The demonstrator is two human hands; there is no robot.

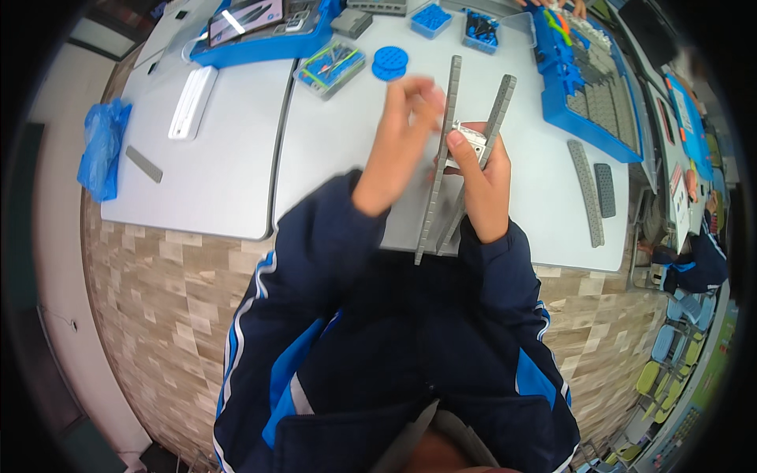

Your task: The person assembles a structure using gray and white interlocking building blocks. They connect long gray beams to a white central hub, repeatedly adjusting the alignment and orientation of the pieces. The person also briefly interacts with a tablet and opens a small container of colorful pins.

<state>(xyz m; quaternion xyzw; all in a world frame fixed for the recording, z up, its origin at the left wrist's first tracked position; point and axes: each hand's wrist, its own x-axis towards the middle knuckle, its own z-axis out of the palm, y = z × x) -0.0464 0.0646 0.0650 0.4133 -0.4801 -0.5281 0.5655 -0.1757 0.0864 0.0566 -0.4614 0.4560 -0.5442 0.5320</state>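
head: left fisheye, perched up on that person (418, 331) there | faces steeply down and outward over the near edge of the desk (331, 142) | close above the hands (404, 134), floor (173, 299) swept in

In the upper middle of the frame, two long beams (451, 102) are showing plain grey, and the block (471, 144) between them is gleaming white. Above and left of these, the discs (389, 63) are standing out in solid blue, the case (579, 131) at upper right repeating it. The table (229, 173) is looking pale greyish white. At centre and bottom, the jacket (410, 339) is displaying navy with white stripes and brighter blue panels. The floor (173, 299) is carrying a beige-and-brown patchwork. At left, the bag (102, 146) is shining blue.
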